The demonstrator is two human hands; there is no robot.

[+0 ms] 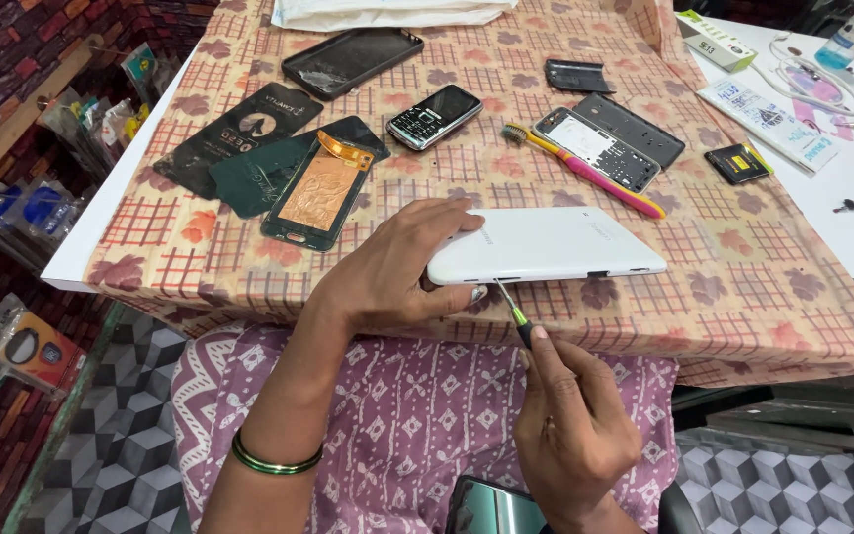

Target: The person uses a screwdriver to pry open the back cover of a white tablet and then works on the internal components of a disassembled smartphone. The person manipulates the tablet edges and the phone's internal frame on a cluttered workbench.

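Note:
A white tablet [555, 242] lies face down near the table's front edge. My left hand [397, 267] grips its left end, thumb under the edge. My right hand [570, 425] holds a small screwdriver [514, 311] with a green and black handle. Its metal tip touches the tablet's near edge, close to my left thumb.
On the checked cloth [743, 287] lie a keypad phone [435, 116], an opened phone with a copper sheet [313, 193], a black phone frame [608, 143], a toothbrush [585, 170], dark back covers [239, 129] and a cracked black phone [351, 59]. Another phone [491, 509] rests on my lap.

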